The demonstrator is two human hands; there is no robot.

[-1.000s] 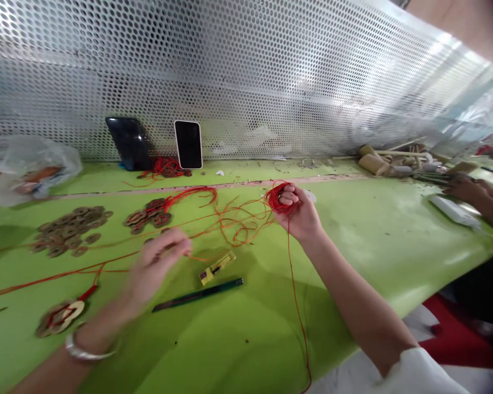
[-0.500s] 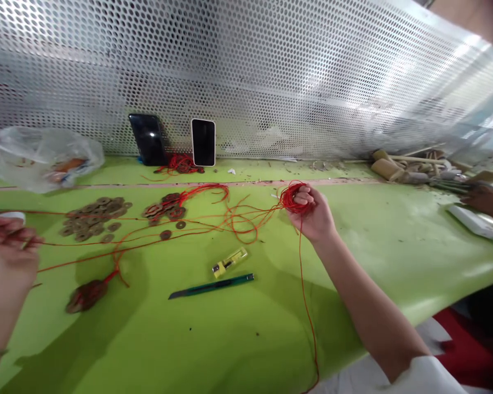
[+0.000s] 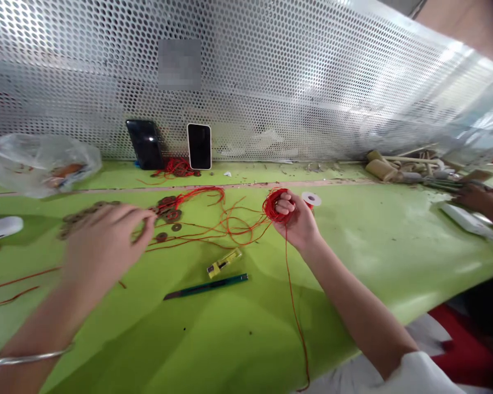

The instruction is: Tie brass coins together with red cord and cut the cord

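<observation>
A loose coil of thin red cord [image 3: 273, 207] is gripped in my right hand [image 3: 299, 221], its fingers curled through the loops. One strand hangs from it over the table's front edge. My left hand [image 3: 107, 241], slightly blurred, is above the table with thumb and forefinger brought together at the tips; what they hold, if anything, cannot be made out. It partly covers a pile of brown holed coins [image 3: 76, 218]. Just beyond its fingertips lies a cluster of coins tied with red cord [image 3: 170, 208]. Loose red strands run between the two hands' areas.
A green-handled craft knife [image 3: 207, 286] and a yellow lighter-like item [image 3: 224, 262] lie in front. A white spool [image 3: 311, 198] is behind my right hand. Two phones [image 3: 199, 146] lean on the perforated metal screen [image 3: 246, 71]. Another person's hand [image 3: 479, 198] is at far right.
My left hand has moved right from the left edge to over the coin pile. The coil in my right hand has shifted slightly left, and the white spool now shows behind it.
</observation>
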